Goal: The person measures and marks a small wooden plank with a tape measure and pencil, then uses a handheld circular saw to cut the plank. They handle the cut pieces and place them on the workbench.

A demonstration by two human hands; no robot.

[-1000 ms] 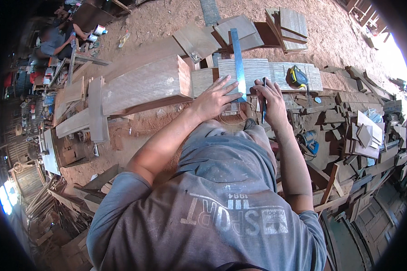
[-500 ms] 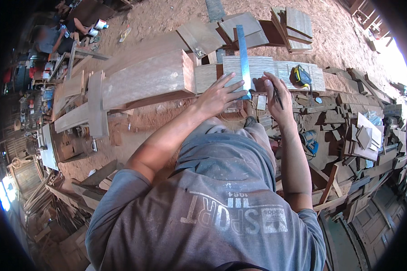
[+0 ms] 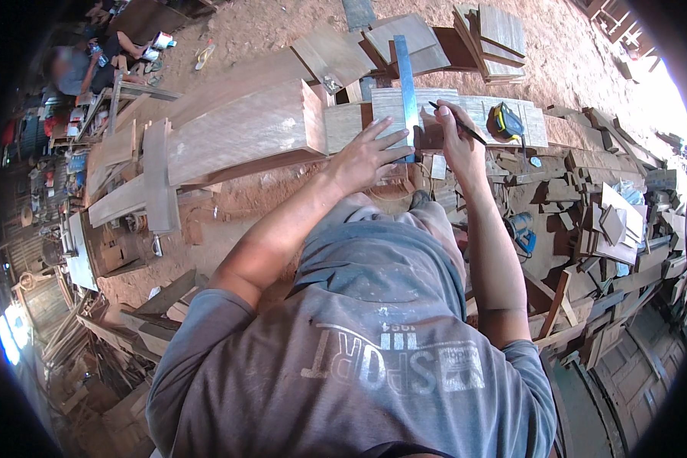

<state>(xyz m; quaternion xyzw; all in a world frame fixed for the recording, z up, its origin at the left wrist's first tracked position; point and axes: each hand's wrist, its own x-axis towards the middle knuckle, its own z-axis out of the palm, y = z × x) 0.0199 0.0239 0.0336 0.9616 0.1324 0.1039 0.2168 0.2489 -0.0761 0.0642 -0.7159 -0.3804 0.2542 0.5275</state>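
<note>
While the person's grey shirt (image 3: 374, 366) filled the near part of the view, both bare forearms reached away from it toward a pale board (image 3: 466, 111) lying on the low surface beyond the knees. The left hand (image 3: 362, 156) lay flat with its fingers spread wide, gripping nothing, and pressed down on the near end of a long metal ruler (image 3: 406, 91) that ran straight across the board. Just to the right of the ruler, the right hand (image 3: 454, 141) was closed in a pinch around a dark pencil (image 3: 458, 122), whose tip stood close beside the ruler's edge; whether it touched the wood I could not tell. The ruler looked thin, stiff and smooth, so it would likely slide on the planed wood unless held down with flat pressure near the line, as the left hand did. The pencil was light and would be best taken low on its shaft. The board looked rigid and fairly light, easiest to lift by its long edges. Farther right of the ruler, a yellow and black tape measure (image 3: 504, 120) sat on the same board. Left of the ruler lay a thick reddish plank (image 3: 237, 133). Beyond the ruler's far end, more wood offcuts (image 3: 496, 34) were stacked on the sawdust floor (image 3: 267, 27).
</note>
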